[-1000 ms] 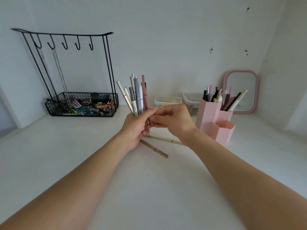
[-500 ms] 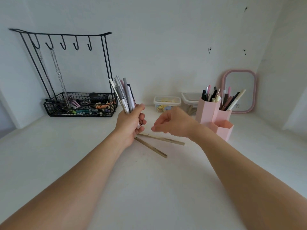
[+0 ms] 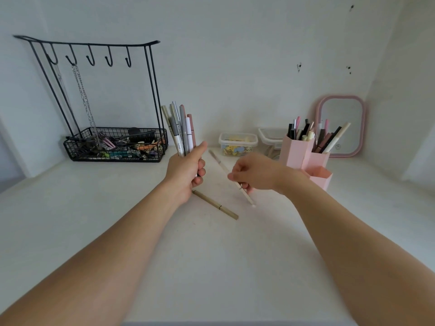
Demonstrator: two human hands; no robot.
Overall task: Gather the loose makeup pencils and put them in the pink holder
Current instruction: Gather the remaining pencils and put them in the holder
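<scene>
My left hand (image 3: 186,175) grips an upright bundle of makeup pencils (image 3: 181,130), several of them, grey, white, beige and pink. My right hand (image 3: 253,174) pinches one thin beige pencil (image 3: 221,164), lifted off the table and tilted, its top toward the bundle. Another beige pencil (image 3: 217,205) lies flat on the white table (image 3: 211,267), just below my left hand. The pink holder (image 3: 299,149) stands to the right of my right hand, with several pencils upright in its tall compartments; its low front compartment (image 3: 321,176) looks empty.
A black wire stand with hooks and a basket (image 3: 117,147) of small items stands at the back left. Two clear plastic boxes (image 3: 237,143) sit against the back wall. A pink-framed mirror (image 3: 341,125) leans behind the holder.
My right hand has picked up one of the two beige pencils that lay on the table. My left hand has moved slightly right with the bundle.
</scene>
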